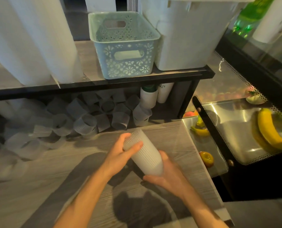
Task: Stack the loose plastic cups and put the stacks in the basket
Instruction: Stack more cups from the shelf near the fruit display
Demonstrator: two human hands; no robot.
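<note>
Nearest: both hands hold one stack of ribbed translucent cups (143, 153), tilted, above the wooden counter (55, 170). Right hand (168, 175) cups the stack's near, lower end, fingers curled under it. Left hand (122, 148) wraps the far, upper end, thumb over the ribbing. Frame blurred here; number of cups in the stack cannot be told.

Beyond the stack, under the black shelf (104, 83): the loose cups (86, 124), a heap of many, most lying on their sides, spreading away to the left of the stack.

Above and beyond the stack, on the shelf: the pale-blue lattice basket (125, 45). No cups visible in it. White bin (186, 38) touches its right side.

Right of the stack: a glass case with bananas (268, 127).

Judgement: the step is seating the cups together. Press along the stack's axis, ends square, so the ribs nest rather than jam. Keep both grips until it feels rigid, then lift clear of the shelf edge and lower it into the basket.
</note>
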